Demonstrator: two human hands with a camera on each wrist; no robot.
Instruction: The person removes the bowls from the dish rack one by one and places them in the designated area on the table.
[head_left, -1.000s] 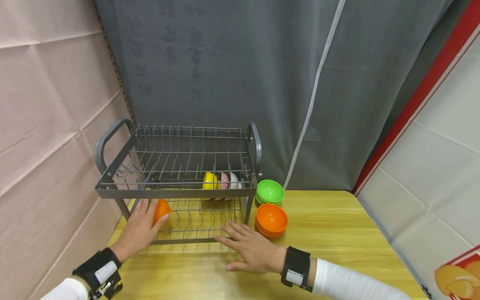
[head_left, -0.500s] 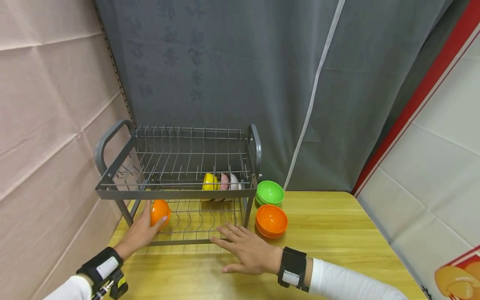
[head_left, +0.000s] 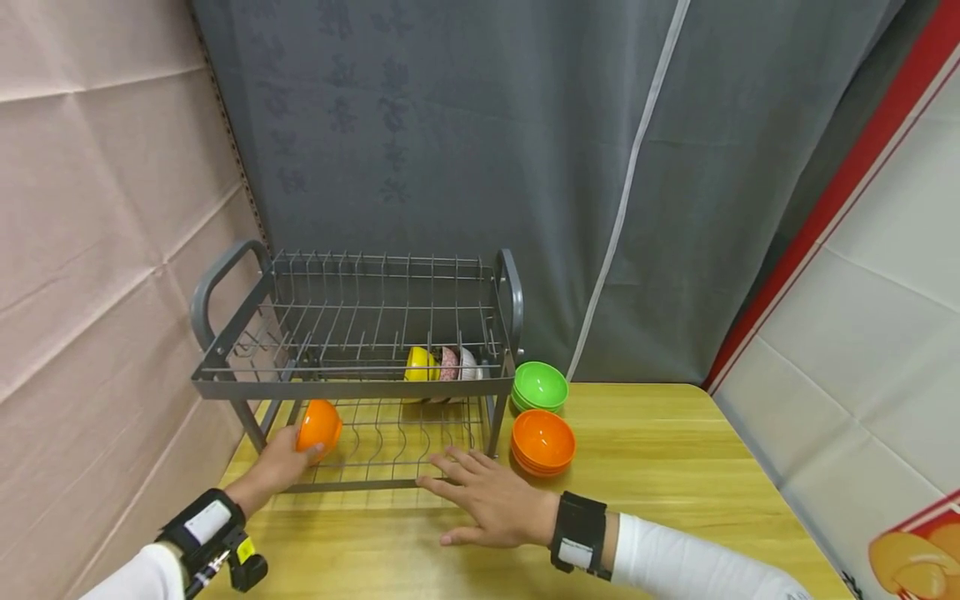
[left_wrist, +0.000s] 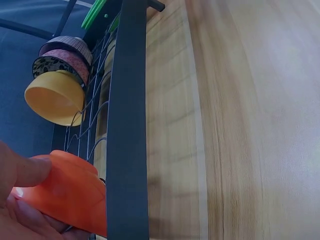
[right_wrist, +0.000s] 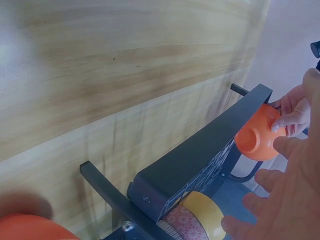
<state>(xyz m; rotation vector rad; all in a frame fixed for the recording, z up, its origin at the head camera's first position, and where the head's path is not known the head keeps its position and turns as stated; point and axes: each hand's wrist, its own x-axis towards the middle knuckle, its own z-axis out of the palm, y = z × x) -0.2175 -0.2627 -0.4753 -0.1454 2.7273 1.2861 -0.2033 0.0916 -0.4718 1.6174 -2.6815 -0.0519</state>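
Now the small orange plastic bowl [head_left: 320, 423] is held by the left hand [head_left: 279, 463] inside the grey wire dish rack [head_left: 352, 377] (bottom shelf); it should be kept tilted and slid gently between wires. Right hand [head_left: 491, 498] fingers are spread flat on the yellow wooden desk [head_left: 675, 467].

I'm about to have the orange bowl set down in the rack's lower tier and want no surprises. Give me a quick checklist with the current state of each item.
1. Left hand grips the orange bowl: ok, thumb and fingers are round it in the left wrist view.
2. Bowl is inside the lower tier of the dish rack, at its left end: ok.
3. Bowl seated in the wire slots: cannot tell, the front bar hides its base.
4. Space beside it: ok, the yellow bowl and the patterned bowls stand apart at the right rear.
5. Right hand rests flat by the rack's front edge, fingers straight: ok.
6. Stacked orange bowls and green bowls stand on the table outside the rack: ok.
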